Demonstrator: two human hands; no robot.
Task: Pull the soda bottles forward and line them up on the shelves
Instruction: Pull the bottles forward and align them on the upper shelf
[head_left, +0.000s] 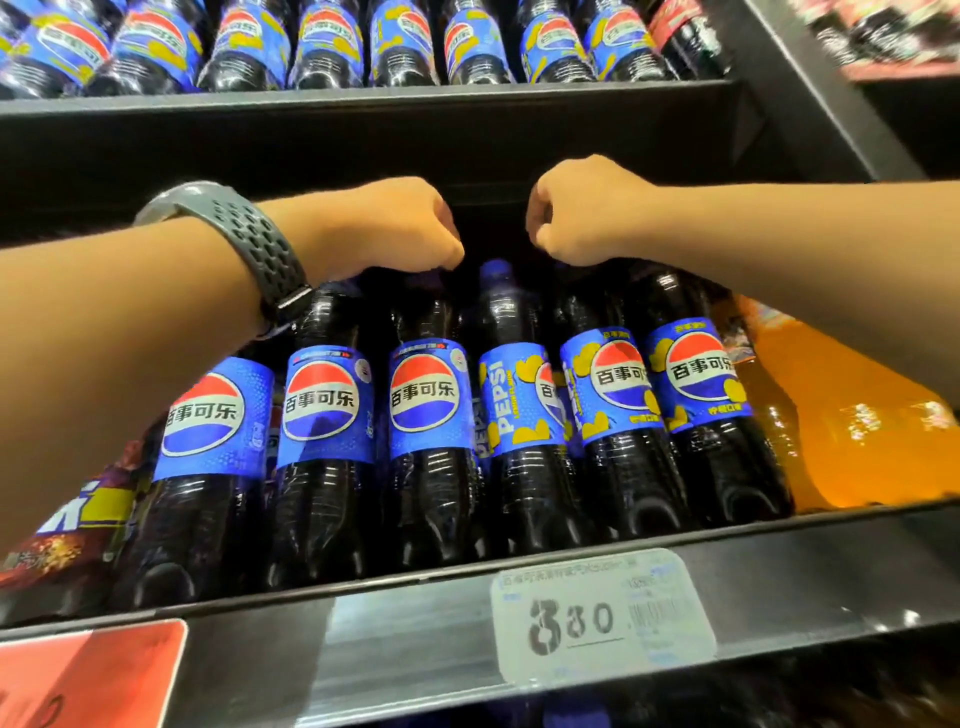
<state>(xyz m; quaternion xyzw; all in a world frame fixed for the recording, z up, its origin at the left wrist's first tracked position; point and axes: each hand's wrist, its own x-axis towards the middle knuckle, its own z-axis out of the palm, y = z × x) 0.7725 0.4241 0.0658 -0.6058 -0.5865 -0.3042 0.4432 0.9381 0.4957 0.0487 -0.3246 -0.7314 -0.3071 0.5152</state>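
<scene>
The left hand (395, 228) and right hand (582, 213) hung curled over the bottle tops, though whether either gripped a cap I could not tell. Below the wrists, at the shelf (363, 631) edge, the soda bottles (431, 400) stood roughly upright in a row: long axes vertical, caps toward the hands, labels outward. Full, so probably heavy and slick-sided — best taken at the neck.

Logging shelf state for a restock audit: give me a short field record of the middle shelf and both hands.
front row: six dark plastic cola bottles with blue labels
odd one: fourth bottle from left, label turned sideways
right end: orange plastic soda bottle
left hand: fingers curled above bottle tops, grip hidden
right hand: same
</scene>
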